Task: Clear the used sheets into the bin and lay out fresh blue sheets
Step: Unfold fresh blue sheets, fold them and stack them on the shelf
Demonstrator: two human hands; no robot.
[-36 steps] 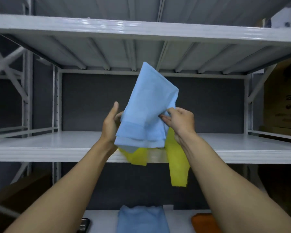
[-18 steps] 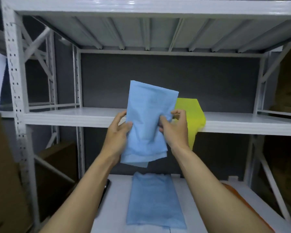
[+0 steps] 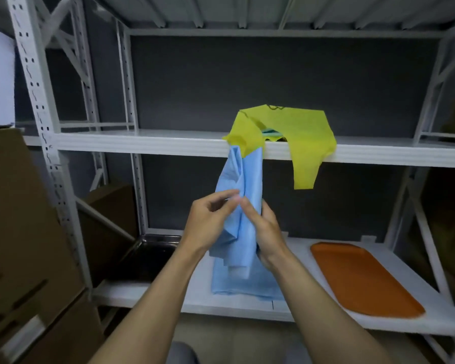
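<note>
A folded blue sheet hangs upright in front of me, its top reaching the middle shelf edge. My left hand pinches its left fold and my right hand grips its right side. A yellow sheet lies on the middle shelf and droops over the front edge, just behind the blue sheet's top. Another blue sheet lies flat on the lower shelf beneath my hands.
An orange tray rests on the lower shelf at the right. A dark metal tray sits at the shelf's left end. Cardboard boxes stand to the left of the white upright. More boxes fill the right edge.
My view has tilted down, bringing the lower shelf and trays into sight. The yellow sheet has left my hands and now lies draped on the middle shelf; both hands have dropped lower with the blue sheet.
</note>
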